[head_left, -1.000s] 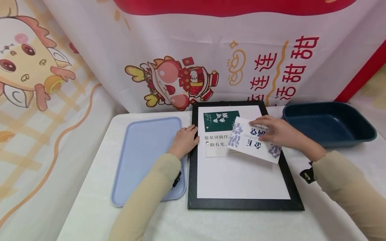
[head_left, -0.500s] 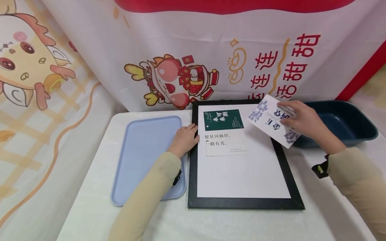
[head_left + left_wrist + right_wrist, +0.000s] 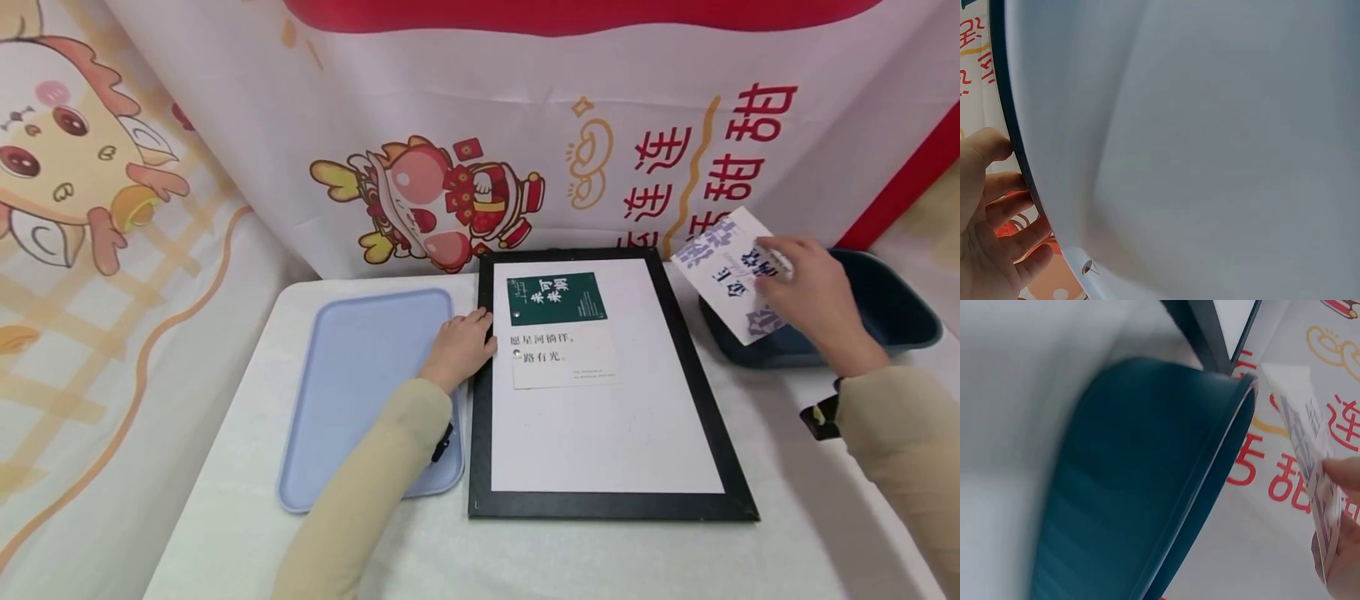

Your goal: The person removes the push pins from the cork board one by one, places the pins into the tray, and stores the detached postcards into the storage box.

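My right hand [image 3: 817,296] pinches a white card [image 3: 731,275] printed with purple-blue flowers and dark characters. It holds the card up over the near-left part of a dark blue plastic bin [image 3: 885,300]. In the right wrist view the card [image 3: 1313,456] shows nearly edge-on, beside the bin's rim. My left hand [image 3: 461,346] rests with its fingertips on the left side of a black-framed white board [image 3: 600,450]. A green card [image 3: 555,298] and a cream card [image 3: 570,371] are on the board, each with a small pin at its left.
A light blue tray [image 3: 360,392] lies left of the board, partly under my left forearm. In the left wrist view a thumbtack [image 3: 1087,267] lies near the tray's edge. A printed cloth [image 3: 262,125] hangs behind the white-covered table [image 3: 562,558].
My right hand has carried the white card from over the board, rightward to the bin, uncovering the rest of the green and cream cards. My left hand has stayed at the frame.
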`<state>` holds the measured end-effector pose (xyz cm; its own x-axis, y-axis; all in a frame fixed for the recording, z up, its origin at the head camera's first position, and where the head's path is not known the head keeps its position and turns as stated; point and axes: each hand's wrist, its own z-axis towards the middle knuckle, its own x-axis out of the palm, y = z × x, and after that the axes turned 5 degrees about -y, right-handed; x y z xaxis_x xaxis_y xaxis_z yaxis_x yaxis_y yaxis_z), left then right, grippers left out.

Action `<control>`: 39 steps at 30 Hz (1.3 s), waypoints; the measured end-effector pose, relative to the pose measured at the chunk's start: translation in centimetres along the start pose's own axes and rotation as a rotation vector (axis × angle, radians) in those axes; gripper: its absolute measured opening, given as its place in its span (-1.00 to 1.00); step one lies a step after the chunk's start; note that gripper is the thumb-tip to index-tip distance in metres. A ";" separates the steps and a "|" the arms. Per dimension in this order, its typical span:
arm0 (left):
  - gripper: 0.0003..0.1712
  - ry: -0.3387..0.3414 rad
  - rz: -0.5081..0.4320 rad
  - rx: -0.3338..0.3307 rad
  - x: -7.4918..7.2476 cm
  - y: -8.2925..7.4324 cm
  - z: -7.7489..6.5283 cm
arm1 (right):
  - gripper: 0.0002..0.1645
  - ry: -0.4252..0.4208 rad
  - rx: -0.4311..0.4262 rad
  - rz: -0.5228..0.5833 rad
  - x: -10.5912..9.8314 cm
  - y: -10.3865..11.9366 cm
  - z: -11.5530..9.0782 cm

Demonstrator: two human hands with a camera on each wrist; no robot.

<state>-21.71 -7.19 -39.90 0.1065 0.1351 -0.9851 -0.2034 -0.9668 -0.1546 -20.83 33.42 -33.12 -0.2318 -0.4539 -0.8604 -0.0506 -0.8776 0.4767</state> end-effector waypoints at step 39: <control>-0.40 0.009 0.007 -0.002 0.1 0.0 0.0 | -0.35 -0.070 0.490 -0.085 -0.4 -5.0 -1.3</control>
<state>-21.69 -7.19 -40.02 0.1140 0.1262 -0.9854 -0.2024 -0.9682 -0.1474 -19.23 37.77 -35.40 -0.2710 -0.3580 -0.8935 -0.5183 -0.7279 0.4488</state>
